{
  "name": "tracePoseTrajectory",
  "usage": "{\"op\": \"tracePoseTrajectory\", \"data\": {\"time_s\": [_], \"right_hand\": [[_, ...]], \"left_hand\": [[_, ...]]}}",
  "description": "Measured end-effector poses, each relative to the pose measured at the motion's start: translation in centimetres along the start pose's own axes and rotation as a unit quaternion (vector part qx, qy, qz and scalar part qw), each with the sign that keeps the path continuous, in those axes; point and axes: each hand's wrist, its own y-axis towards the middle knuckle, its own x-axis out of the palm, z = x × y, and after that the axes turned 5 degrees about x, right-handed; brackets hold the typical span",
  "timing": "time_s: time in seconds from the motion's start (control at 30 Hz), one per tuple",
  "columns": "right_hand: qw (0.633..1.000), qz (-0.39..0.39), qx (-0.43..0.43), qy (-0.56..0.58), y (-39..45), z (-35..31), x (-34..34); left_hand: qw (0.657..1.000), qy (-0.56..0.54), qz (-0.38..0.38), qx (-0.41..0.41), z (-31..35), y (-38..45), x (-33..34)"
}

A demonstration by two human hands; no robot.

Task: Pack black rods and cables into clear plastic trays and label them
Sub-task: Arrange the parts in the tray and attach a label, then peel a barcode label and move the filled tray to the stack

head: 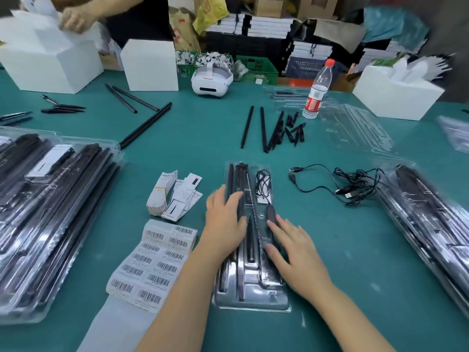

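A clear plastic tray (253,298) lies lengthwise in front of me on the green table, holding black rods (240,179) and a coiled black cable (264,182). My left hand (224,219) lies flat on the tray's left side, fingers straight over the rods. My right hand (295,250) presses flat on the tray's right side, its fingertips by a small black part (271,213). A sheet of barcode labels (152,262) lies left of the tray. Loose black rods (264,129) and loose cables (352,182) lie further back.
Stacks of filled trays sit at the left (50,212) and right (431,224). Paper cards (175,196), empty clear trays (355,125), a water bottle (318,90), a white headset (212,81) and white boxes (149,64) stand behind. Another person's hand (73,19) works at the far left.
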Motion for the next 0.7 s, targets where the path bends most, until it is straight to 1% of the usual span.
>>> {"op": "tracePoseTrajectory", "data": {"time_s": [0.03, 0.07, 0.13, 0.2, 0.3, 0.4, 0.47, 0.57, 0.63, 0.7], "right_hand": [[1.000, 0.005, 0.001, -0.015, 0.0, 0.0, 0.2], [1.000, 0.009, 0.002, -0.024, 0.1, -0.1, 0.4], [1.000, 0.016, 0.005, -0.026, 0.2, -0.3, 0.4], [1.000, 0.019, 0.010, -0.019, 0.2, -0.3, 0.4], [0.999, 0.025, 0.023, 0.008, 0.2, -0.2, 0.3], [0.996, 0.035, 0.041, 0.065, 0.0, -0.3, -0.1], [0.996, 0.031, 0.040, 0.071, -0.1, -0.4, -0.3], [0.999, 0.013, 0.030, 0.032, -0.4, -0.4, -0.4], [1.000, 0.015, 0.015, -0.005, -0.6, -0.5, -0.3], [1.000, 0.010, 0.014, -0.019, -0.7, -0.7, -0.4]], "left_hand": [[0.997, 0.072, 0.005, 0.024, 0.0, 0.0, 0.3], [0.994, 0.102, 0.003, 0.040, -0.1, -0.1, 0.7], [0.993, 0.099, -0.029, 0.055, 0.2, -0.3, 1.4], [0.988, 0.128, -0.049, 0.070, 0.4, -0.7, 2.3], [0.986, 0.148, -0.035, 0.073, 0.4, -0.8, 2.8], [0.986, 0.151, -0.024, 0.060, 0.7, -0.7, 3.0], [0.985, 0.167, -0.025, 0.041, 1.3, -0.1, 3.2], [0.977, 0.208, -0.049, 0.024, 2.6, 1.0, 3.0], [0.969, 0.235, -0.069, 0.035, 3.3, 1.3, 2.4], [0.968, 0.231, -0.088, 0.054, 3.8, 1.0, 0.8]]}}
